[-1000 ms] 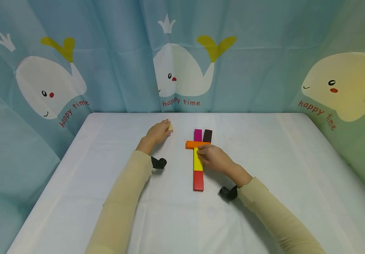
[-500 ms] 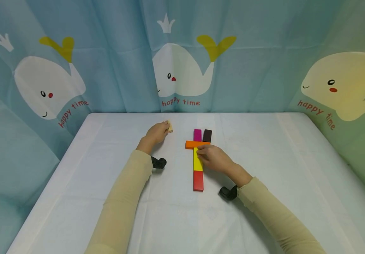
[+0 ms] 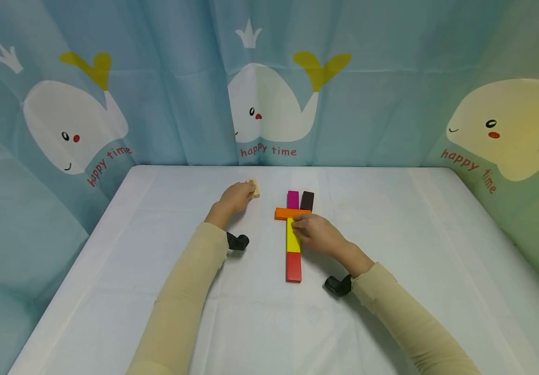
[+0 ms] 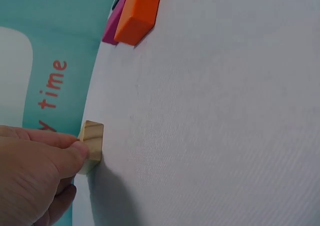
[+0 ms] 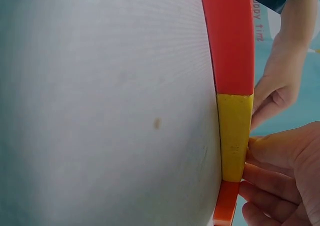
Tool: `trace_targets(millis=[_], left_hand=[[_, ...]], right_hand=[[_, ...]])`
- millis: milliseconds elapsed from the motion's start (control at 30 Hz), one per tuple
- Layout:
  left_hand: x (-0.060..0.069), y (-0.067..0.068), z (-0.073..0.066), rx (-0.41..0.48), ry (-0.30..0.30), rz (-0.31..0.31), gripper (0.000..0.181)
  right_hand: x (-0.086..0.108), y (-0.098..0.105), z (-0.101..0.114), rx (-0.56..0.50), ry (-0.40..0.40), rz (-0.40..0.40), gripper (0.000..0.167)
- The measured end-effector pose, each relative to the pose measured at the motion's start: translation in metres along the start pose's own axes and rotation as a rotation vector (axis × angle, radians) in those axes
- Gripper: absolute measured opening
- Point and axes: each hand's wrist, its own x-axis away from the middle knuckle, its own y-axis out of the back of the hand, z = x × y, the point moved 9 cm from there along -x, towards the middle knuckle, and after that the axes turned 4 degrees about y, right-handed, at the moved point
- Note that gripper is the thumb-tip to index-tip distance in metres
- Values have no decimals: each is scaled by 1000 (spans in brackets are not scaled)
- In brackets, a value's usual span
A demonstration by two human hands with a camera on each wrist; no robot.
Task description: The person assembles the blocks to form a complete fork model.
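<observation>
In the head view my left hand [image 3: 237, 197] is near the table's far edge, left of the coloured blocks. Its thumb and finger pinch a small unpainted wooden block [image 4: 93, 138], which looks close to the tabletop. My right hand [image 3: 318, 234] rests its fingertips on the yellow block [image 3: 292, 240], near where that meets the orange block [image 3: 282, 214]. A red block [image 3: 293, 267] touches the yellow one's near end. The orange block lies crosswise, with a magenta block [image 3: 293, 199] and a dark brown block [image 3: 307, 200] behind it.
A white cloth covers the table [image 3: 405, 224]. Blue-green curtains [image 3: 171, 104] printed with whales stand behind it and at both sides. Black wrist devices [image 3: 337, 285] sit at the sleeve cuffs.
My left hand has shifted slightly to the right, carrying the wooden block a little closer to the coloured blocks. My right hand and the coloured blocks have stayed where they were.
</observation>
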Motion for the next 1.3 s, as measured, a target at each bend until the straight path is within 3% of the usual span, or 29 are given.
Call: trace_targets(millis=[433, 867, 1300], left_hand=[[2, -2, -21, -41, -97, 9, 12], [-1, -6, -30, -62, -80, 85, 30], [-3, -11, -38, -63, -99, 94, 32]], right_hand=[[0, 0, 0, 2, -7, 10, 26], [-1, 0, 0, -1, -4, 2, 26], [-1, 0, -1, -3, -5, 9, 26]])
